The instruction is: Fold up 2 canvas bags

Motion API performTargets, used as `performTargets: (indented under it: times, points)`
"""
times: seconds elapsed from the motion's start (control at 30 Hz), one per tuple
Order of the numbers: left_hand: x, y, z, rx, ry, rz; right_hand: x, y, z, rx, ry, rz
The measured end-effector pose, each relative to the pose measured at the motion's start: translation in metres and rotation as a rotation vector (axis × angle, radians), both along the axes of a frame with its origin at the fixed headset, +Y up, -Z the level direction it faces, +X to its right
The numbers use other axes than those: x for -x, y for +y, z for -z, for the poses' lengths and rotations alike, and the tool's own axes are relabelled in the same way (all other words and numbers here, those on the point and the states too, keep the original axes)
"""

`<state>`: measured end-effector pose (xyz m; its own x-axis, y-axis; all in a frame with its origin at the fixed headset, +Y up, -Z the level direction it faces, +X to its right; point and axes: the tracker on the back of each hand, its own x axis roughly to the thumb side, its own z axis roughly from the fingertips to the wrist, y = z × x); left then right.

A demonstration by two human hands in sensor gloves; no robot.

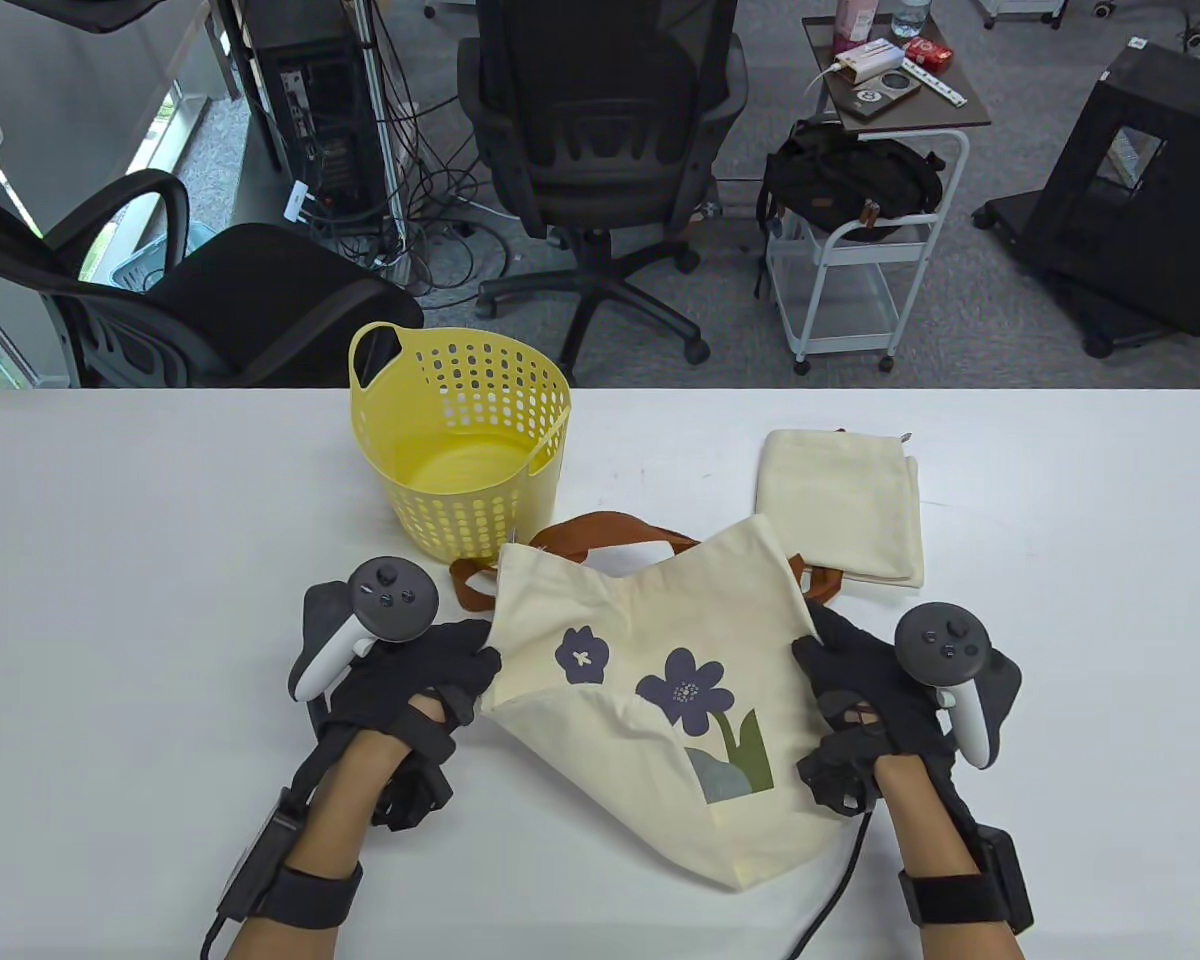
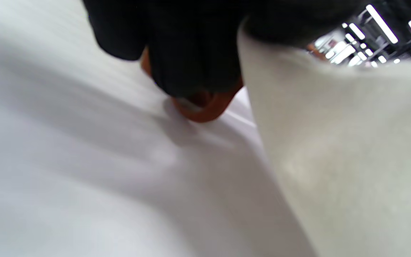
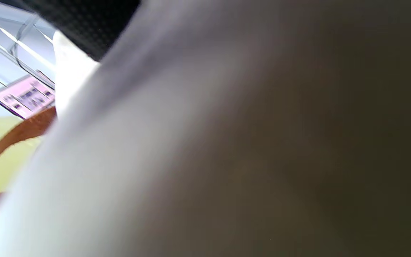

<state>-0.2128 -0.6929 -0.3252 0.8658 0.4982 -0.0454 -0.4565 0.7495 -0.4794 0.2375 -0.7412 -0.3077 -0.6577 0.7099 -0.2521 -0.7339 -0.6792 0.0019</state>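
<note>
Flower-print canvas bag lies on the white tabletop in front of me, its upper corners raised and its brown handles at the far edge. My left hand pinches the bag's left edge; my right hand grips its right edge. Second canvas bag lies folded flat, just beyond the right hand. Yellow perforated basket stands upright behind the printed bag's handles. Both wrist views are blurred; cream cloth fills them.
</note>
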Motion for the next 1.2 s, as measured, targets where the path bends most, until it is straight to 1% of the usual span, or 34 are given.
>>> performTargets:
  times: [0.1, 0.23, 0.33, 0.47, 0.57, 0.63, 0.87, 0.93, 1.0, 1.03, 1.1, 1.17, 1.2]
  points:
    - [0.005, -0.015, 0.005, 0.045, 0.012, 0.043, 0.002, -0.002, 0.001, 0.04, 0.01, -0.108]
    - [0.006, -0.04, 0.008, 0.122, 0.02, 0.125, 0.013, -0.003, 0.0, 0.082, 0.058, -0.365]
    - [0.005, -0.046, 0.008, 0.126, 0.025, 0.206, 0.025, -0.004, -0.001, 0.094, 0.078, -0.475]
    - [0.0, -0.049, 0.007, 0.08, 0.034, 0.347, 0.041, -0.004, -0.005, 0.071, 0.111, -0.656]
    - [-0.007, -0.051, 0.005, 0.064, 0.032, 0.434, 0.05, -0.004, -0.007, 0.053, 0.129, -0.742]
    - [-0.014, -0.054, 0.004, 0.036, 0.02, 0.526, 0.057, -0.004, -0.009, 0.041, 0.136, -0.815]
    - [-0.032, -0.062, 0.0, -0.044, 0.016, 0.715, 0.075, -0.008, -0.015, 0.035, 0.167, -1.006]
    - [-0.036, -0.064, -0.003, -0.091, 0.008, 0.816, 0.078, -0.011, -0.015, 0.043, 0.17, -1.061]
    - [-0.034, -0.062, -0.007, -0.094, -0.006, 0.912, 0.078, -0.013, -0.015, 0.05, 0.169, -1.088]
    - [-0.031, -0.059, -0.013, -0.122, -0.015, 0.927, 0.078, -0.016, -0.014, 0.06, 0.174, -1.098]
    - [-0.024, -0.051, -0.026, -0.163, -0.032, 0.895, 0.077, -0.018, -0.013, 0.088, 0.179, -1.114]
    - [-0.017, -0.041, -0.044, -0.231, -0.076, 0.797, 0.077, -0.019, -0.012, 0.09, 0.179, -1.11]
    - [-0.015, -0.039, -0.052, -0.244, -0.103, 0.744, 0.076, -0.02, -0.012, 0.098, 0.179, -1.116]
